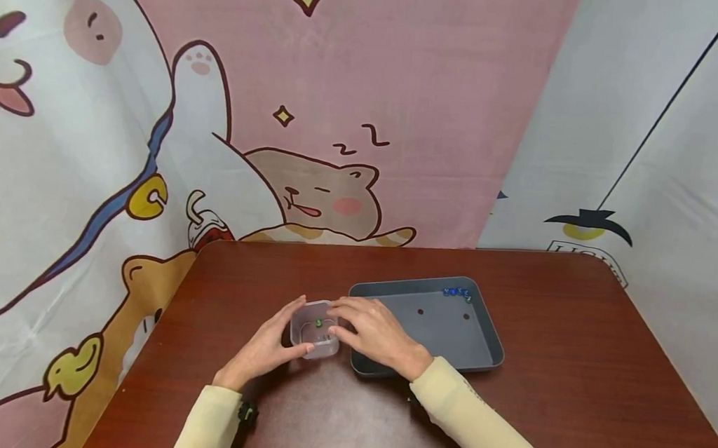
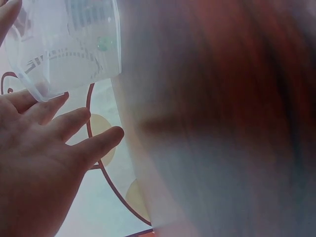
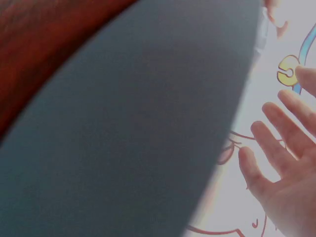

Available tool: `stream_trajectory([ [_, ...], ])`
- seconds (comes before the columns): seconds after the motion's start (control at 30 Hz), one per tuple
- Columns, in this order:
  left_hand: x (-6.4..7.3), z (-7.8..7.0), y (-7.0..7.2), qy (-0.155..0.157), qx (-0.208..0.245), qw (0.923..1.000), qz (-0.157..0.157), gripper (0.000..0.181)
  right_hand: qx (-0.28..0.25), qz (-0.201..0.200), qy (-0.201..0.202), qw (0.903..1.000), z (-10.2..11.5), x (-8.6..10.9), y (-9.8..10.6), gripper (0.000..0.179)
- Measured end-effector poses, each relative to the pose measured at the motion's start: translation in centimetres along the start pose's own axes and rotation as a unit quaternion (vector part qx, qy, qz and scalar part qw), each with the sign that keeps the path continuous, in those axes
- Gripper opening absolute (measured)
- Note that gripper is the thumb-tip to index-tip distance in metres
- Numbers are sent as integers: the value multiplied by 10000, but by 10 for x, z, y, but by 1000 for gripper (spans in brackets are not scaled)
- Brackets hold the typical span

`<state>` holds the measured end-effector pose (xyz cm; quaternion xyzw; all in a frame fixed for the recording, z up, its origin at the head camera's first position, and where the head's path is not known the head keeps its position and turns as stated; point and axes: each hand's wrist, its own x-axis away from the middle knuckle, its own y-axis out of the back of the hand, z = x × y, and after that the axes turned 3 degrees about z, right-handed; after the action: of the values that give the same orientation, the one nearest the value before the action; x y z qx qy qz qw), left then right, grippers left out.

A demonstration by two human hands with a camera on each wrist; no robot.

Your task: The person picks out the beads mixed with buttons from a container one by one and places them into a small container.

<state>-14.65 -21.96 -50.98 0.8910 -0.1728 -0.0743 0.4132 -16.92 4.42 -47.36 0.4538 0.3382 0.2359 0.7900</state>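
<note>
A small clear plastic container (image 1: 322, 352) stands at the left of the grey tray, with a green marble (image 1: 319, 323) inside. My left hand (image 1: 263, 349) holds the container from its left side, thumb at the near wall and fingers at the far one. In the left wrist view the container (image 2: 74, 64) sits against the fingertips. My right hand (image 1: 382, 333) reaches over the tray's left edge, its fingertips at the container's right rim. Its fingers look loosely spread in the right wrist view, where no object lies in the palm (image 3: 296, 187).
The grey tray (image 1: 400, 347) lies on the brown table (image 1: 549, 380), right of the container. Several blue marbles (image 1: 455, 292) cluster in its far right corner. Two dark round spots show on its floor. A cartoon-printed cloth (image 1: 443, 118) hangs behind the table.
</note>
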Motion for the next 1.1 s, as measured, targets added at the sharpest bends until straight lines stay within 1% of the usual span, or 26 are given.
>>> stream_trajectory([
  [0.23,0,-2,0,136,3,9999,4,97,-238,198,-79,9995,-6,7,27,39],
  [0.43,0,-2,0,109,-51,9999,-9,97,-148,334,-10,9993,-17,9,45,39],
  [0.57,0,-1,0,136,-48,9999,-6,96,-73,443,-63,9990,-24,10,53,39],
  [0.83,1,-1,1,113,-83,9999,-20,95,278,538,-23,9982,-37,5,58,38],
  [0.97,1,-2,1,107,-76,9999,-24,95,436,648,9,9969,-43,1,56,38],
  [1.1,1,-2,0,88,-57,9999,-28,95,451,804,32,9957,-50,-3,51,37],
])
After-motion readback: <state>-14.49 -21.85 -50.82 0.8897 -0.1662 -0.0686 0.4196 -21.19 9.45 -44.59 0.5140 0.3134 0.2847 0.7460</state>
